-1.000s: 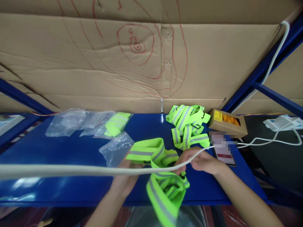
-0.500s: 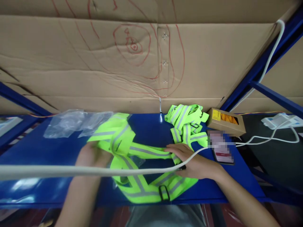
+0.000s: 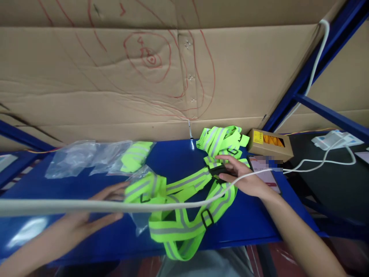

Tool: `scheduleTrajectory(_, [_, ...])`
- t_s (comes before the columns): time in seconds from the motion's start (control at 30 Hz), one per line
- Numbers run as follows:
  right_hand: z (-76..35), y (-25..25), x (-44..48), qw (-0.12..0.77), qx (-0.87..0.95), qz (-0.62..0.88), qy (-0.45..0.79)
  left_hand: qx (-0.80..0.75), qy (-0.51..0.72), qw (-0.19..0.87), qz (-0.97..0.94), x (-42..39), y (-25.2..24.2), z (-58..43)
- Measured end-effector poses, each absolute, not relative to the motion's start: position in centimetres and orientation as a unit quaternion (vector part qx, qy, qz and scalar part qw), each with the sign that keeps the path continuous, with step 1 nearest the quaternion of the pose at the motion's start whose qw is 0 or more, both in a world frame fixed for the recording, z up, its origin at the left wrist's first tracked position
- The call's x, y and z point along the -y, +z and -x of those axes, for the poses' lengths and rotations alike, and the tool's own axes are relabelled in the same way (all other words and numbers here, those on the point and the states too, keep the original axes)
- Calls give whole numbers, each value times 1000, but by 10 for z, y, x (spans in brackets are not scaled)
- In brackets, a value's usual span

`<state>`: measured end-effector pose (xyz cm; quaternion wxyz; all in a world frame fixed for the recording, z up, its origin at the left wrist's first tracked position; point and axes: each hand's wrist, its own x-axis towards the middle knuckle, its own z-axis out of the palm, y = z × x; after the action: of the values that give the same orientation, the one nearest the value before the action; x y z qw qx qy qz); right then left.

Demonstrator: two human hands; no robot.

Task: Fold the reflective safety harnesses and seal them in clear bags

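A fluorescent yellow-green reflective vest (image 3: 173,231) made of grey-striped straps lies partly unfolded on the blue table in front of me. My right hand (image 3: 243,175) has its thumb and fingers around the black buckle (image 3: 218,172) at the vest's right end. At the folded left end, my left hand (image 3: 83,217) is open, its fingers spread and pointing at the straps. Clear plastic (image 3: 140,225) lies under and beside that end. Behind it rests a packed yellow-green bundle (image 3: 137,154) in a clear bag. A second heap of reflective straps (image 3: 220,140) sits at the back.
Empty-looking clear bags (image 3: 72,156) lie at the back left. A cardboard box (image 3: 269,144) and a phone (image 3: 266,175) are on the right. A white cable (image 3: 173,207) crosses the view in front of my hands. Cardboard (image 3: 245,69) stands behind the blue table (image 3: 112,240).
My left hand has let go of the straps and moved left, opening. The bagged bundle behind has come into sight. My right hand has shifted slightly up with the buckle end.
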<state>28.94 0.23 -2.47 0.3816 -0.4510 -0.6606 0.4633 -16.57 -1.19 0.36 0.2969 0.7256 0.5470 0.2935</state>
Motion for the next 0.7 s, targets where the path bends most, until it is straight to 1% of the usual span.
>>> scheduleTrajectory(0.07, [-287, -18, 0, 420, 571, 389, 588, -525, 247, 232, -781, 22, 8, 145])
scheduleTrajectory(0.13, [-283, -16, 2, 443, 492, 345, 665, -521, 271, 185, -788, 32, 10, 109])
scheduleTrajectory(0.2, [-277, -19, 3, 450, 445, 326, 702, -477, 306, 224, -793, 42, 9, 63])
scheduleTrajectory(0.27, [-270, -25, 4, 441, 431, 316, 721, -442, 279, 312, -793, 46, 4, 17])
scheduleTrajectory(0.3, [-267, -27, 4, 437, 434, 312, 723, -437, 265, 332, -793, 45, 0, -2])
scheduleTrajectory(0.37, [-263, -31, 5, 437, 463, 301, 710, -464, 271, 334, -775, 37, -9, -31])
scheduleTrajectory(0.47, [-263, -33, 6, 453, 541, 312, 637, -504, 263, 364, -737, 14, -19, -45])
scheduleTrajectory(0.53, [-264, -33, 8, 459, 585, 345, 572, -469, 269, 413, -733, -1, -22, -42])
scheduleTrajectory(0.6, [-264, -34, 9, 464, 601, 370, 535, -411, 261, 448, -750, -11, -21, -36])
scheduleTrajectory(0.7, [-260, -36, 10, 466, 594, 375, 538, -369, 212, 437, -792, -16, -19, -26])
